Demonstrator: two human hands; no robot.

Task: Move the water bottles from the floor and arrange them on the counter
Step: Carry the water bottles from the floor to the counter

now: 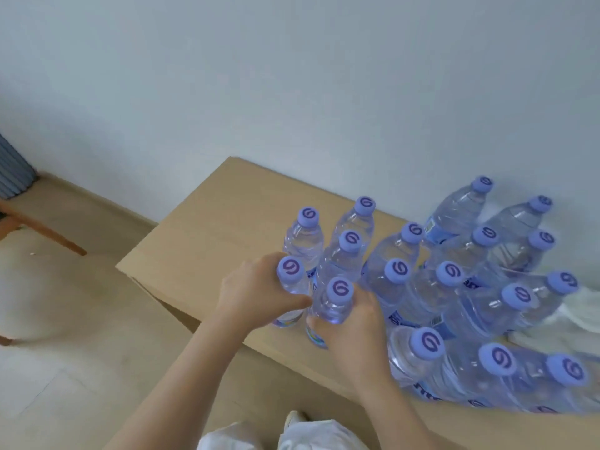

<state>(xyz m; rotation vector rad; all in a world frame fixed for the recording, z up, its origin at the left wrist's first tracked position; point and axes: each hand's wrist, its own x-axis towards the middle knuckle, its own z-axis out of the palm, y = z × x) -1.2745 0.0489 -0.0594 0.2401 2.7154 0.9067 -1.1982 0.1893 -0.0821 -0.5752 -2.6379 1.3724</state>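
Note:
Several clear water bottles with purple caps stand upright on the light wooden counter point(207, 222), packed toward its right side against the wall. My left hand point(256, 293) grips the neck of the leftmost front bottle point(290, 272), which stands on the counter. My right hand point(350, 326) grips the bottle beside it point(337, 293), fingers curled round its shoulder. Both bottles stand at the front left of the group, close together.
A white wall rises behind the counter. The counter's left end and front edge drop to a pale floor. A chair's wooden leg point(48, 235) stands at far left. White cloth point(571, 319) lies at the right behind the bottles. My white trousers and shoe point(293, 418) show below.

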